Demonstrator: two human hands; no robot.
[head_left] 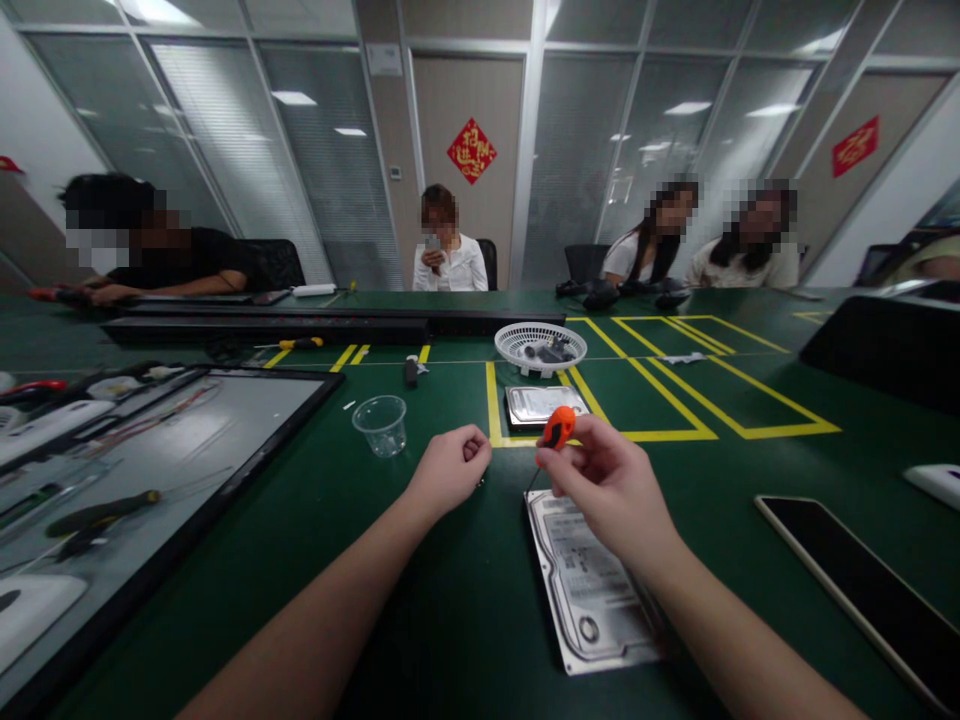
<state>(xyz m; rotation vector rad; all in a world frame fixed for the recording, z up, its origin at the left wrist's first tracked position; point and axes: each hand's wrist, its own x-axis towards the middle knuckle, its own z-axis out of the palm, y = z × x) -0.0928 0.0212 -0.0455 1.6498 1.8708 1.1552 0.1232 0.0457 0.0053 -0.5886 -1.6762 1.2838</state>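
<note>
My right hand (611,480) is closed around the handle of a small orange-and-black screwdriver (559,428). Its thin shaft slants down to the far left corner of a silver hard drive (592,590), which lies flat in front of me, partly covered by that hand and forearm. Whether the tip sits in a screw is too small to tell. My left hand (452,465) rests on the green table left of the drive, fingers curled shut; what they hold, if anything, is hidden. Tiny shiny bits (481,483) show beside it. Beyond my hands lies a second hard drive (546,404).
A clear plastic cup (381,425) stands left of my left hand. A white basket (540,345) holds dark parts. At left lies a large panel (247,420) with tools on it; at right, a dark-screened phone (862,590). Several people sit across the table.
</note>
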